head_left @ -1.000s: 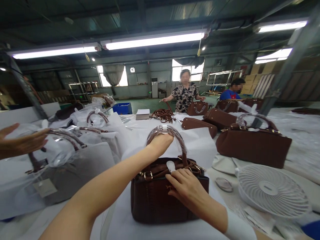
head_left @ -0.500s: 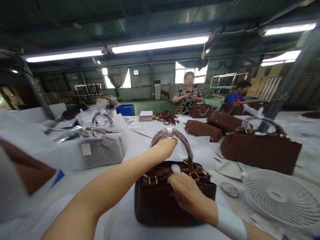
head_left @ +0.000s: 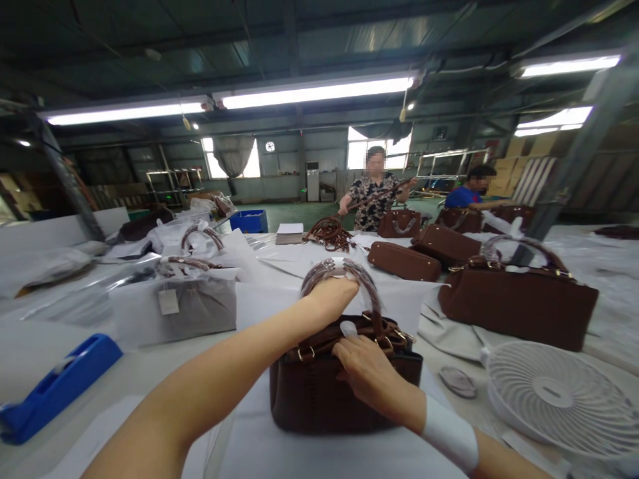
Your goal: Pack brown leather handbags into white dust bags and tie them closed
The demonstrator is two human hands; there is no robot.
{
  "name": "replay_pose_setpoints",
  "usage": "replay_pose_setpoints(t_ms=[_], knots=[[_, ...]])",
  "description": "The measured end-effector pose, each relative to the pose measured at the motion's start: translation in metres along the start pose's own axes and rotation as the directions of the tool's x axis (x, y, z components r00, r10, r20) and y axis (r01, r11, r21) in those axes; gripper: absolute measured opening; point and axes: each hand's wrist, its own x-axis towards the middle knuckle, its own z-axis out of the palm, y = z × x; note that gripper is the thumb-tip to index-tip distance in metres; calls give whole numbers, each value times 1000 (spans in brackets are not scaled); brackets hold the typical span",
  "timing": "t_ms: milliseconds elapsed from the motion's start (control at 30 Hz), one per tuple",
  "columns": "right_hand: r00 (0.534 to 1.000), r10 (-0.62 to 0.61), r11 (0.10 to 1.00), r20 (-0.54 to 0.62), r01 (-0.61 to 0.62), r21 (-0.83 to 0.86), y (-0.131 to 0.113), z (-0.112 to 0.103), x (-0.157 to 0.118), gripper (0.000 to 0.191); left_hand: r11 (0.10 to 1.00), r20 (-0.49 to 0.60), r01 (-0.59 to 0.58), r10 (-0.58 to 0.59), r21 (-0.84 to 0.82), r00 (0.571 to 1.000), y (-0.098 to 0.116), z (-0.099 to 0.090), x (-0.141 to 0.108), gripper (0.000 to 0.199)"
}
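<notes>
A dark brown handbag [head_left: 319,406] stands upright before me on white paper, with gold-coloured hardware and twin handles [head_left: 367,276] wrapped in clear plastic. My left hand [head_left: 335,294] is bent at the wrist inside the arch of the handles, above the bag's top; its fingers are hidden from view. Against the upper front edge, my right hand [head_left: 367,372] has its fingers curled and closed on the bag. A small white tab [head_left: 348,328] sticks up just behind the right fingers. My right wrist wears a white band [head_left: 449,432].
A blue tape dispenser [head_left: 64,389] lies left, near a paper-wrapped bag [head_left: 200,306]. At right are a white fan [head_left: 554,392], a plastic-wrapped ring [head_left: 458,382] and a large brown bag [head_left: 519,306]. Across the table, a co-worker [head_left: 374,199] holds brown straps; another person [head_left: 466,196] sits beyond.
White sheeting and a brown piece at the left have moved away, uncovering the blue tape dispenser. The co-worker now stretches a strap between both hands. My hands keep nearly the same places.
</notes>
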Motion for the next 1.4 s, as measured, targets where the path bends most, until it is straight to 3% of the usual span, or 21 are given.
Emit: replay_pose_setpoints(t_ms=[333,567,667,1167,1300,1400], knots=[[996,43,999,82,-43,4,4,-2,8,27,995,-27,-76,78,63,997,6,3,-14,22],[996,36,999,76,-36,8,6,-1,8,34,997,-10,-3,3,77,1000,-2,32,-40,32],[996,37,999,80,-37,1,7,-2,9,27,996,13,-5,4,86,1000,-9,40,-43,16],[997,20,1000,74,-20,-5,9,-14,4,22,991,-83,-22,34,135,996,-11,24,-44,20],[998,37,999,42,-37,0,6,-9,2,24,986,-95,-96,110,138,989,0,35,-59,16],[999,48,999,-2,-48,17,4,-3,1,29,985,-108,-110,124,133,986,11,56,-77,21]])
